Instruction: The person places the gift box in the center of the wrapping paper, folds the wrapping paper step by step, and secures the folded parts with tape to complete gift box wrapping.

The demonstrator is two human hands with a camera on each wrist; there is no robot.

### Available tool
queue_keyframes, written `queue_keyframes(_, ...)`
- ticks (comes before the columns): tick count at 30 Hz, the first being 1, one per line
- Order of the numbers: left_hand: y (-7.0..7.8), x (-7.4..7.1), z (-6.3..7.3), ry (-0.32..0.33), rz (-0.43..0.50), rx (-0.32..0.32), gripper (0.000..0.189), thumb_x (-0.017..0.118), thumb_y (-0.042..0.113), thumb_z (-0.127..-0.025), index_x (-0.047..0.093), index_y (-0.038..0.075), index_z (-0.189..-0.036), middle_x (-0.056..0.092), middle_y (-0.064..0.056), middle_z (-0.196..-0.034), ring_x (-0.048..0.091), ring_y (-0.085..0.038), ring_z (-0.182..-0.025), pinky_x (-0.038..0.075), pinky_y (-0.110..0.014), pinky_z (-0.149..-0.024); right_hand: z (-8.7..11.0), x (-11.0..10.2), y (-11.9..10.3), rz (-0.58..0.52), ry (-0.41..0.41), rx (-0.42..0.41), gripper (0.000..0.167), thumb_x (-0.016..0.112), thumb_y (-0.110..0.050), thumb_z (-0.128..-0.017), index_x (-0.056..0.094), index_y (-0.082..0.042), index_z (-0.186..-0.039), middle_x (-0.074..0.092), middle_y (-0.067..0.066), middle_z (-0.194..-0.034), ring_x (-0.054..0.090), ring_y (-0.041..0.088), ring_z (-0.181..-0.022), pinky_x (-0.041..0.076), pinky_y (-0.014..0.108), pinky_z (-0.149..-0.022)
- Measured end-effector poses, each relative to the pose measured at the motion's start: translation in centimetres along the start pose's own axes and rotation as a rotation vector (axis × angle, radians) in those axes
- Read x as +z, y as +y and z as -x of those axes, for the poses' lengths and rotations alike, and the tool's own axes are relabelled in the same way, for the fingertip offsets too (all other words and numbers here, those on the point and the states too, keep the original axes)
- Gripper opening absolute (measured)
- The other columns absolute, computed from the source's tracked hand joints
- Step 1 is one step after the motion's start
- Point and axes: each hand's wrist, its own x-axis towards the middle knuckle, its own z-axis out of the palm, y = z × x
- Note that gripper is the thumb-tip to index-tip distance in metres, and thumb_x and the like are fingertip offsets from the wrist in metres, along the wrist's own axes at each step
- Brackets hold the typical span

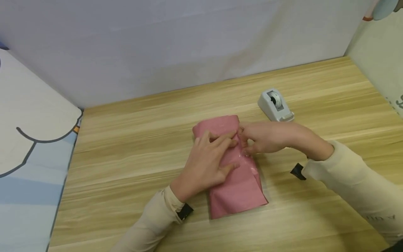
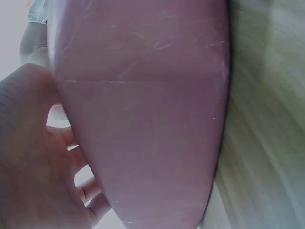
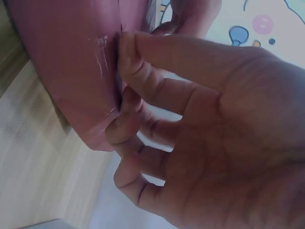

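A pink paper package (image 1: 234, 196), a soft wrapped bundle with a loose flat end towards me, lies on the wooden table. Across its top rests my left hand (image 1: 206, 161), fingers spread and pressing the paper near a lengthwise seam. My right hand (image 1: 267, 136) is at the package's right edge, its fingertips bent against the paper. In the right wrist view, the thumb and fingers of that hand (image 3: 200, 105) pinch the paper along the seam. Creased pink paper (image 2: 143, 119) fills the left wrist view, with the left hand's fingers along its side.
A grey tape dispenser (image 1: 275, 105) with a roll of clear tape stands behind my right hand. The wood-grain table (image 1: 126, 154) meets a pale back wall (image 1: 176, 45). Cartoon-printed panels (image 1: 34, 140) flank the left side.
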Motion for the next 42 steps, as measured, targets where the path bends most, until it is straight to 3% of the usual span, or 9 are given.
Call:
queue_keyframes(5,0.1,-0.1,0.0,-0.026,0.0,0.001,0.055,0.075,0.048,-0.09,0.062,0.024,-0.138,0.053,0.006,-0.159,0.05,-0.026,-0.121,0.043,-0.042,-0.094,-0.3,0.0,-0.6,0.093,-0.017,0.049,0.007,0.071,-0.017,-0.094,0.077,-0.012,-0.093,0.06,0.007,-0.116,0.057,0.019,-0.096,0.05,0.037,-0.083)
queue_keyframes(11,0.0,0.1,0.0,-0.016,0.002,0.007,0.052,0.075,0.047,-0.091,0.063,0.023,-0.136,0.053,0.005,-0.159,0.051,-0.026,-0.12,0.043,-0.043,-0.094,-0.5,0.1,-1.4,0.163,-0.02,0.134,0.011,0.072,-0.018,-0.091,0.07,-0.015,-0.081,0.06,0.005,-0.113,0.056,0.019,-0.089,0.046,0.045,-0.084)
queue_keyframes(15,0.2,0.5,-0.2,0.056,0.018,0.004,0.038,0.073,0.041,-0.095,0.068,0.022,-0.127,0.064,0.006,-0.147,0.053,-0.025,-0.112,0.044,-0.042,-0.09,-0.7,0.3,-1.9,0.201,-0.008,0.179,0.017,0.072,-0.019,-0.092,0.065,-0.015,-0.077,0.061,0.008,-0.117,0.059,0.023,-0.094,0.044,0.054,-0.091)
queue_keyframes(20,0.7,1.2,-0.9,0.16,0.007,-0.023,0.024,0.074,0.036,-0.095,0.072,0.023,-0.115,0.072,0.009,-0.129,0.054,-0.022,-0.099,0.043,-0.038,-0.081,-0.5,0.5,-2.1,0.251,0.016,0.171,0.009,0.071,-0.026,-0.096,0.07,-0.017,-0.093,0.062,0.013,-0.129,0.064,0.032,-0.113,0.043,0.065,-0.1)
queue_keyframes(27,1.2,1.2,-1.4,0.162,-0.035,-0.076,0.026,0.078,0.034,-0.091,0.075,0.022,-0.114,0.071,0.009,-0.131,0.052,-0.022,-0.093,0.04,-0.037,-0.075,-0.4,0.5,-2.0,0.329,0.004,0.173,0.015,0.068,-0.03,-0.099,0.067,-0.015,-0.095,0.065,0.015,-0.112,0.063,0.036,-0.106,0.045,0.056,-0.09)
queue_keyframes(35,1.6,1.2,-1.6,0.148,-0.047,-0.085,0.023,0.077,0.033,-0.092,0.075,0.022,-0.111,0.07,0.008,-0.133,0.053,-0.024,-0.094,0.04,-0.037,-0.074,-0.4,0.3,-2.4,0.461,-0.066,0.265,0.027,0.062,-0.04,-0.102,0.068,-0.014,-0.099,0.069,0.02,-0.114,0.063,0.041,-0.113,0.043,0.058,-0.096)
queue_keyframes(38,1.7,1.3,-1.7,0.137,-0.051,-0.092,0.025,0.076,0.035,-0.093,0.075,0.022,-0.114,0.07,0.008,-0.134,0.052,-0.023,-0.093,0.039,-0.036,-0.074,-0.1,-0.2,-1.1,0.415,-0.095,0.289,0.04,0.062,-0.052,-0.1,0.068,-0.014,-0.093,0.07,0.013,-0.101,0.063,0.031,-0.096,0.044,0.054,-0.091)
queue_keyframes(42,1.8,1.2,-1.7,0.117,-0.067,-0.105,0.03,0.075,0.038,-0.094,0.075,0.022,-0.119,0.07,0.007,-0.136,0.051,-0.023,-0.094,0.04,-0.036,-0.075,0.8,-1.0,1.7,0.207,-0.124,0.266,0.05,0.052,-0.056,-0.105,0.069,-0.012,-0.089,0.071,0.001,-0.088,0.06,0.017,-0.081,0.046,0.05,-0.087)
